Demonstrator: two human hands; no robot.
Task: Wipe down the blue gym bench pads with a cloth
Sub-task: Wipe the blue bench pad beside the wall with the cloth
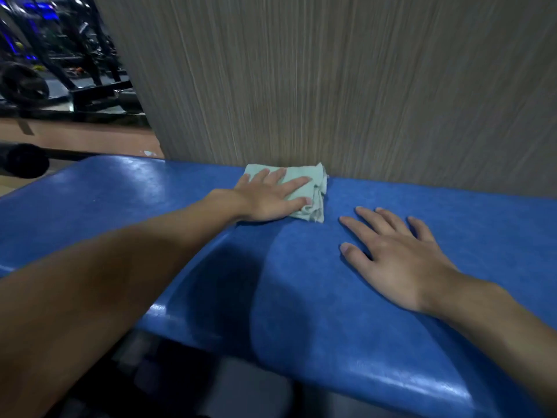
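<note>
A blue padded gym bench (316, 297) runs across the view from left to lower right. A folded pale green cloth (313, 188) lies on its far edge, against the wall. My left hand (268, 197) presses flat on the cloth with fingers spread, covering its left part. My right hand (394, 254) rests flat on the bare pad to the right of the cloth, fingers apart, holding nothing.
A grey wood-grain wall panel (346, 86) stands directly behind the bench. Dark gym machines (60, 61) fill the upper left, beyond a tan floor (84, 137). A black round bar end (24, 159) sticks out at the left edge. Dark frame parts show under the bench.
</note>
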